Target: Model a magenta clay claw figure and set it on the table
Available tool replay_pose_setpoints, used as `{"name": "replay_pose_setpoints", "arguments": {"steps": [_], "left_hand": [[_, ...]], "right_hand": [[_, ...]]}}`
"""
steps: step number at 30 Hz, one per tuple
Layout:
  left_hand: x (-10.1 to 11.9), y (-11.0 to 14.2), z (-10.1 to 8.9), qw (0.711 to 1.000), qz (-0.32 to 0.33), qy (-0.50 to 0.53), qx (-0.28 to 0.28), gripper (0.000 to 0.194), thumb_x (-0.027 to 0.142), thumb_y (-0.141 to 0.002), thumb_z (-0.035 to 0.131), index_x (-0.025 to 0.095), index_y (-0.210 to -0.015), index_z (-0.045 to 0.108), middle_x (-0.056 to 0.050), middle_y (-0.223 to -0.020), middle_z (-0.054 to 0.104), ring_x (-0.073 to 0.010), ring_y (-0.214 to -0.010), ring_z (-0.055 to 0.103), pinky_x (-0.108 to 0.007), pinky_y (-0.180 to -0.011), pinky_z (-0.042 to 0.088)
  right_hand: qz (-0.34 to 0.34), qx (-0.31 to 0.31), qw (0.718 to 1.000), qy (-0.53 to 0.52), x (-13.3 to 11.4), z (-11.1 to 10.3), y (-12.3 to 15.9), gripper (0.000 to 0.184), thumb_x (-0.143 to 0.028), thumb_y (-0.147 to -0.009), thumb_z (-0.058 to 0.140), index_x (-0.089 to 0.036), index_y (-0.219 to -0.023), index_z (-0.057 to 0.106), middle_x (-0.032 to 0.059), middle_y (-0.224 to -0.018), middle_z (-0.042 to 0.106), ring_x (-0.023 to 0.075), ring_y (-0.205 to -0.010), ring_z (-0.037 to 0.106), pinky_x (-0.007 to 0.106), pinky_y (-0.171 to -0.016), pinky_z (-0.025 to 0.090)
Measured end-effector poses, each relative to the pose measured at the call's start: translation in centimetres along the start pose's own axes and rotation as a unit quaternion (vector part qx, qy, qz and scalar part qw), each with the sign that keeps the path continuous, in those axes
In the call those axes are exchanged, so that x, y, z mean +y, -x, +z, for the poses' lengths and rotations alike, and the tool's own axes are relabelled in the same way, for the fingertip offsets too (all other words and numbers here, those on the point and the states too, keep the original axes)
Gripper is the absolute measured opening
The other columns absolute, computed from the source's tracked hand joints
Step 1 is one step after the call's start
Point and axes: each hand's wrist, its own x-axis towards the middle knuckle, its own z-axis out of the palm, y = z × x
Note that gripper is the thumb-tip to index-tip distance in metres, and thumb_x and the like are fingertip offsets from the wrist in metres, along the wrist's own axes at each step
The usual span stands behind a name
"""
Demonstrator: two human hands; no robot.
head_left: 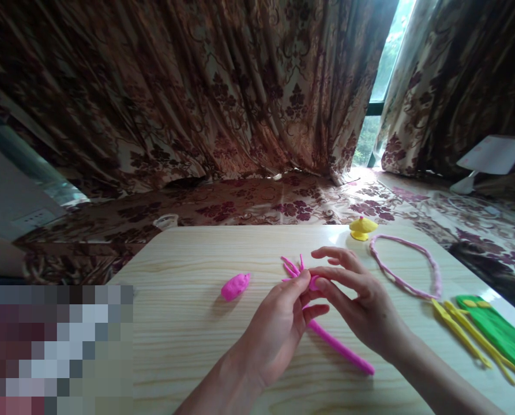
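Note:
My left hand (283,317) and my right hand (365,294) meet above the table, both closed on a small piece of pink modelling clay (314,283). The thumb and forefinger of each hand press on it, and its exact shape is partly covered. Just beyond the fingertips, thin pink clay strands (289,266) fan out; whether they touch the held piece is hidden. A pink clay roll (344,349) lies under my hands, its far end concealed by my left hand. To the left rests a plump pink clay figure (235,287) with a pointed tip and small dark dots.
On the wooden table (175,346) to the right are a yellow clay piece (363,228) on a foot, a pale pink twisted ring (406,282), yellow clay strips (460,331) and a green clay slab (499,337). A white lamp (493,155) stands beyond, near patterned curtains.

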Motion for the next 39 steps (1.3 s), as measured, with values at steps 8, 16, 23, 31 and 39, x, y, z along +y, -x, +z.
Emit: {"name": "replay_pose_setpoints", "arguments": {"steps": [8,16,23,31,39], "left_hand": [[-0.2,-0.1,0.3,0.990,-0.027,0.135,-0.015,0.014,0.018,-0.086,0.049,0.013,-0.092,0.061,-0.003,-0.084,0.059,-0.0080,-0.075,0.055,-0.024,-0.080,0.043],[0.0,-0.4,0.2,0.989,-0.032,0.148,-0.001,0.014,0.014,-0.083,0.050,0.014,-0.085,0.063,-0.003,-0.083,0.062,-0.0082,-0.071,0.056,-0.020,-0.072,0.045],[1.5,0.2,0.6,0.980,-0.039,0.190,-0.033,0.047,0.050,-0.085,0.042,0.013,-0.106,0.060,-0.011,-0.112,0.060,-0.0202,-0.104,0.055,-0.030,-0.091,0.040],[1.7,0.4,0.7,0.977,-0.070,0.185,-0.080,0.053,0.051,-0.086,0.036,0.012,-0.116,0.054,-0.014,-0.120,0.057,-0.0246,-0.119,0.047,-0.036,-0.097,0.037],[0.0,0.9,1.5,0.961,-0.103,0.233,-0.103,0.054,0.051,-0.088,0.031,0.013,-0.118,0.054,-0.011,-0.121,0.057,-0.0209,-0.119,0.047,-0.032,-0.102,0.032]], "right_hand": [[-0.091,-0.024,0.986,0.139,-0.1,0.4,0.0,0.034,-0.015,-0.085,0.048,-0.024,-0.117,0.057,0.0074,-0.120,0.056,0.0267,-0.122,0.039,0.048,-0.098,0.037],[-0.123,-0.089,0.963,0.224,0.2,0.7,0.1,0.048,-0.017,-0.086,0.043,-0.017,-0.134,0.039,0.0094,-0.133,0.048,0.0255,-0.129,0.033,0.050,-0.106,0.026],[-0.166,-0.141,0.953,0.211,-1.9,1.1,0.1,0.046,-0.018,-0.087,0.042,-0.011,-0.133,0.040,0.0078,-0.143,0.036,0.0197,-0.134,0.025,0.040,-0.112,0.020],[-0.116,-0.087,0.965,0.217,-1.7,1.4,0.4,0.051,-0.010,-0.083,0.040,-0.008,-0.135,0.035,0.0116,-0.140,0.039,0.0210,-0.134,0.026,0.044,-0.112,0.018],[-0.066,-0.118,0.966,0.219,-1.6,0.9,0.0,0.044,-0.023,-0.091,0.036,-0.011,-0.133,0.040,0.0104,-0.141,0.038,0.0205,-0.134,0.024,0.045,-0.111,0.016]]}}
